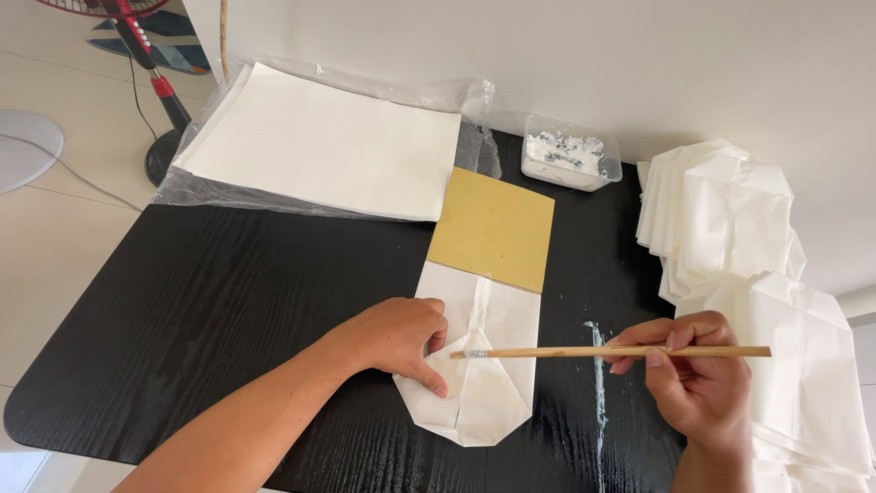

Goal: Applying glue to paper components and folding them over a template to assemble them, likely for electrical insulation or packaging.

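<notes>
Nearest me, my left hand (401,340) presses flat, fingers spread, on a folded white paper bag (476,365) at table centre. At three o'clock, my right hand (695,374) pinches a thin wooden brush (611,351), bristles touching the fold. I judge light, even strokes along the flap work best. At twelve o'clock lie a brown card (493,228) tucked into the bag, then a glue tub (570,162).
</notes>
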